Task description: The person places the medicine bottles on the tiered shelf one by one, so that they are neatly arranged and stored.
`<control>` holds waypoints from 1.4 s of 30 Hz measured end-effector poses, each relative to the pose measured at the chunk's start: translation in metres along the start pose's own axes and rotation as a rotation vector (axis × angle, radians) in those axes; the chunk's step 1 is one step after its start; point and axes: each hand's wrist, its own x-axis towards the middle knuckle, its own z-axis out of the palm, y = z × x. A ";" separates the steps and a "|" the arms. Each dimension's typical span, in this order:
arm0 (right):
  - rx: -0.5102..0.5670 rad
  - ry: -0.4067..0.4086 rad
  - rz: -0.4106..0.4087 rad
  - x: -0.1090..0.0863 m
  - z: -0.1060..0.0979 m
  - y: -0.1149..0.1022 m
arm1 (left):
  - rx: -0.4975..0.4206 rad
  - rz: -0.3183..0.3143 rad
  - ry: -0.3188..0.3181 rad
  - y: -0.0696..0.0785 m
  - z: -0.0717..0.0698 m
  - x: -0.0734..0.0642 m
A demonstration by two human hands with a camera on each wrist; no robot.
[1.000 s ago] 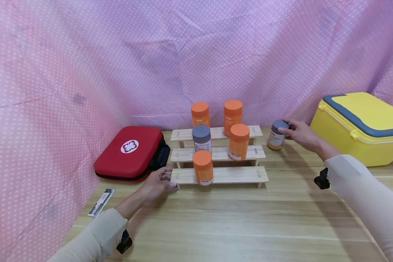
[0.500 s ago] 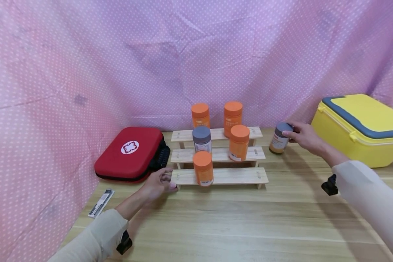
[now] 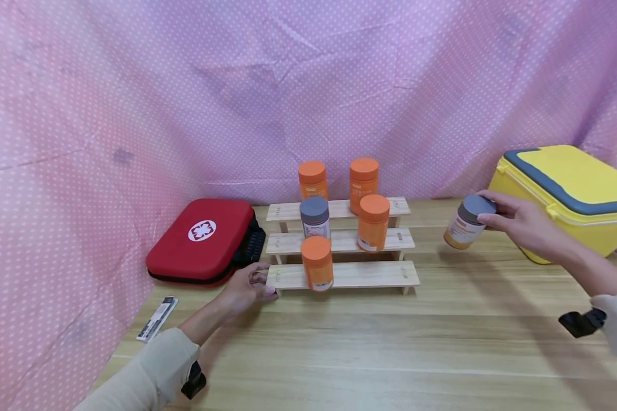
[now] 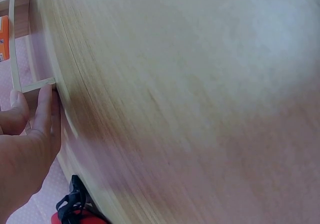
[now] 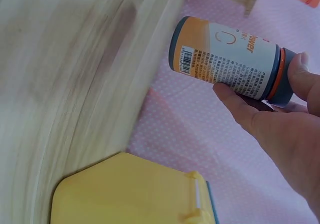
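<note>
My right hand (image 3: 527,222) holds a pill bottle (image 3: 464,225) with a grey cap and a white and orange label, pinching it by the cap. The bottle tilts above the table, to the right of a three-step wooden display rack (image 3: 370,275). In the right wrist view, the bottle's barcode (image 5: 186,60) faces the camera. My left hand (image 3: 244,289) grips the left end of the rack's lowest step, thumb and fingertips (image 4: 45,92) at its end piece. Another grey-capped bottle (image 3: 315,217) and several orange bottles (image 3: 372,225) stand upright on the rack.
A red first-aid case (image 3: 203,240) lies left of the rack, with a thin white packet (image 3: 157,318) in front of it. On the right stands a yellow box (image 3: 560,211) with a grey-trimmed lid, close behind my right hand. Pink dotted cloth (image 3: 288,85) hangs behind the table.
My right hand has lifted the grey-capped bottle off the table and brought it right and nearer, tilting it. The left hand has stayed at the rack's end.
</note>
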 end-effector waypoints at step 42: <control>0.111 -0.180 -0.076 -0.011 0.121 -0.112 | -0.018 0.038 -0.017 -0.004 -0.002 0.002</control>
